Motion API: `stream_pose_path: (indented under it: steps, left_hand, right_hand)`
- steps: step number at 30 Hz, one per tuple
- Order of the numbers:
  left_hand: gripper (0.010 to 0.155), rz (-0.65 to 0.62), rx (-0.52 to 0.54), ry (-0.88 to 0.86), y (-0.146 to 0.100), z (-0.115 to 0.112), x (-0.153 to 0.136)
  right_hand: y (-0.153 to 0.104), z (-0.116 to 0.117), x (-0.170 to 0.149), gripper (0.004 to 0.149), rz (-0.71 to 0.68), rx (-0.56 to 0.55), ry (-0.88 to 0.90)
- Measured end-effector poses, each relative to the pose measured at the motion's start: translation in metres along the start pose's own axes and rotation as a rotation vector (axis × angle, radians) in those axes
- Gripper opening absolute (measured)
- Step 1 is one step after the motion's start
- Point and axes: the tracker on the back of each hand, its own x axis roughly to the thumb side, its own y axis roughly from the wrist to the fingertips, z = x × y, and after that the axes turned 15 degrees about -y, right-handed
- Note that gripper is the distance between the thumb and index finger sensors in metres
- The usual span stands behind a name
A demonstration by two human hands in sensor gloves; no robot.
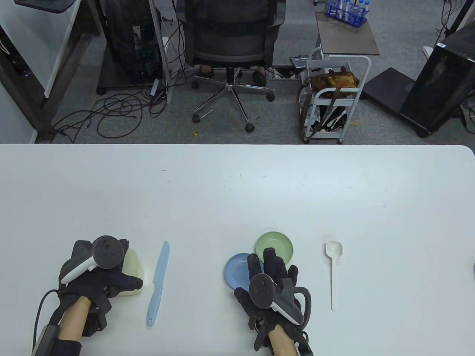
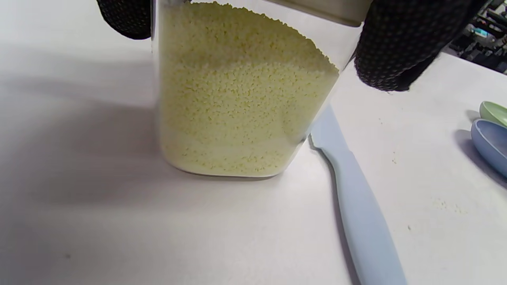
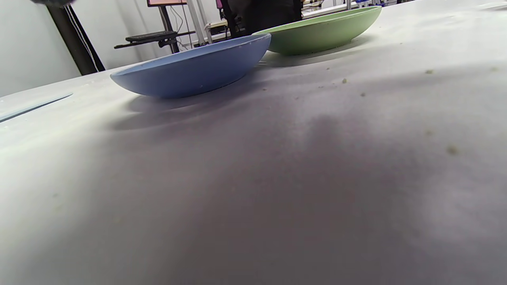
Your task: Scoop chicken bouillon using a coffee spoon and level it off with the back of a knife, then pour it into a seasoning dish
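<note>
Table view, white table [image 1: 237, 185], grey carpet [image 1: 282, 122], office chair [image 1: 230, 40]

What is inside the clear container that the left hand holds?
The container holds fine yellow granules, filling most of it and sloping down toward the knife side. The left hand grips its upper part, so its top and any lid are mostly covered.

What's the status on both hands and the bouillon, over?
Left hand grips clear bouillon container. Right hand open, fingers over blue dish. White plastic spoon and pale blue knife untouched. Nothing blocking.
</note>
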Motion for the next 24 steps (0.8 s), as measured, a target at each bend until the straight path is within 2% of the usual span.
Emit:
stream_pose_path:
  steps: [5,8,11,14,20,24]
  left_hand:
    - [0.116,-0.031,0.095,-0.072,-0.026,0.015,0.039]
    - [0.116,-0.084,0.129,-0.108,-0.043,0.011,0.069]
    - [0.115,-0.144,0.074,-0.1,-0.048,-0.009,0.1]
    - [0.115,-0.17,0.017,-0.067,-0.042,-0.035,0.122]
    - [0.115,-0.19,0.003,-0.017,-0.029,-0.08,0.146]
    - [0.115,-0.184,0.005,-0.006,-0.024,-0.096,0.155]
  right_hand:
    - [-0.001,-0.003,0.001,0.084,-0.002,-0.024,0.013]
    - [-0.002,-0.004,0.001,0.084,0.0,-0.034,0.009]
    - [-0.003,-0.005,0.001,0.084,-0.01,-0.042,0.014]
    - [-0.005,-0.008,0.002,0.084,-0.017,-0.057,0.02]
    - [-0.006,-0.01,-0.001,0.084,-0.008,-0.07,0.047]
    - [-0.006,-0.011,-0.006,0.084,0.006,-0.075,0.076]
